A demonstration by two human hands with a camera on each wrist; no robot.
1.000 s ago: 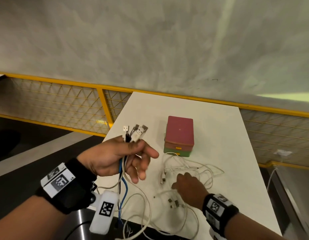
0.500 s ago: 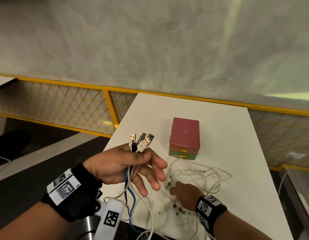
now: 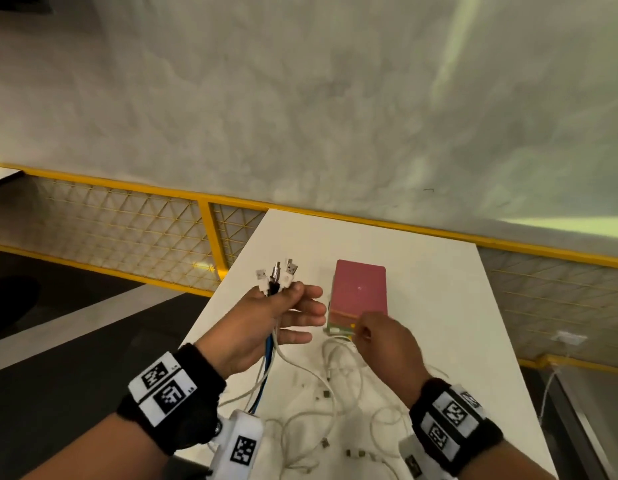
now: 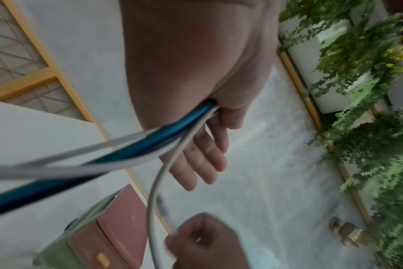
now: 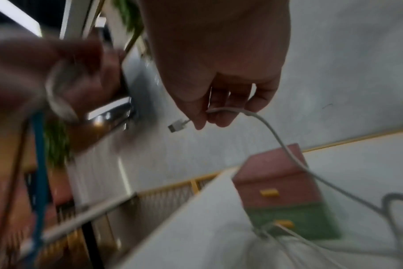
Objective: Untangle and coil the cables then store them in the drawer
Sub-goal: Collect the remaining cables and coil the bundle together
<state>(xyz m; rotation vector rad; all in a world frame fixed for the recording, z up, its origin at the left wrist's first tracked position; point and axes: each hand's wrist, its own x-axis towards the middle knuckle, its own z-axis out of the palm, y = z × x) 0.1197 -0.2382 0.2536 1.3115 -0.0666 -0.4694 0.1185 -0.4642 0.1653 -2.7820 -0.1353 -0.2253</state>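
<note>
My left hand point(image 3: 283, 313) is raised over the table's left side and pinches a bundle of cable ends point(image 3: 276, 277), white, black and blue, with the USB plugs sticking up; its other fingers are spread. The bundle point(image 4: 150, 138) trails from the palm down to the table. My right hand point(image 3: 380, 337) is lifted in front of the small drawer box point(image 3: 361, 292) and pinches one white cable point(image 5: 253, 116) near its plug point(image 5: 176, 126). The box has a pink top, a green lower drawer point(image 5: 295, 222) and yellow handles. A tangle of white cables point(image 3: 335, 382) lies on the table.
The white table point(image 3: 439, 306) ends at a yellow-framed mesh railing point(image 3: 127, 230) on the left and back, against a grey wall. Loose plug ends point(image 3: 356, 453) lie near the table's front edge. A drop to a dark floor is on the left.
My right hand has risen off the cable tangle with a white cable end and moved up to the front of the box. My left hand still holds its bundle up.
</note>
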